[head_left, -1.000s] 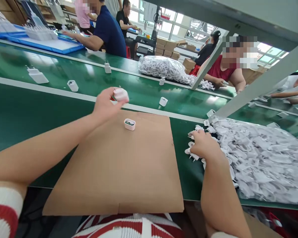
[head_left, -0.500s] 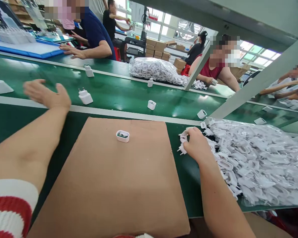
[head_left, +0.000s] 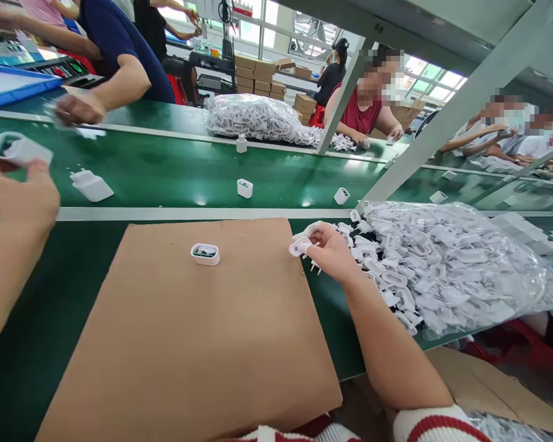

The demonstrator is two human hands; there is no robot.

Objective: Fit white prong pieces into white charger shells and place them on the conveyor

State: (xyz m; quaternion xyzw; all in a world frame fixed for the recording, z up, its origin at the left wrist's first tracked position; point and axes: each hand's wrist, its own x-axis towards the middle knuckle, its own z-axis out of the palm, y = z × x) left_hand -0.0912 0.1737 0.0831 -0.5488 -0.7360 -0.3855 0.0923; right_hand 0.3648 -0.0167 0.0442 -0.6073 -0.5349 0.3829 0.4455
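At the far left edge, my left hand [head_left: 18,193] is closed on a white charger housing [head_left: 33,150], whose open end shows dark parts inside. My right hand [head_left: 334,252] pinches a white oval plug cover [head_left: 299,247] above the right edge of the cardboard sheet [head_left: 198,344]; whether it holds more than one piece I cannot tell. Another charger housing [head_left: 205,254] stands on the cardboard, its open top showing a green circuit board. To the right of my right hand, loose white plug covers [head_left: 394,279] spill from a large clear bag [head_left: 470,264].
Beyond the cardboard runs a green conveyor belt [head_left: 166,178] carrying several white chargers, one [head_left: 92,185] lying near my left hand. A slanted metal post [head_left: 442,116] rises at the right. Across the belt, a co-worker's hand [head_left: 80,109] reaches toward it, near a blue tray [head_left: 18,86].
My left hand has taken hold of a charger housing on the belt. My right hand has moved left from the pile with a plug cover. The view has turned to the right.
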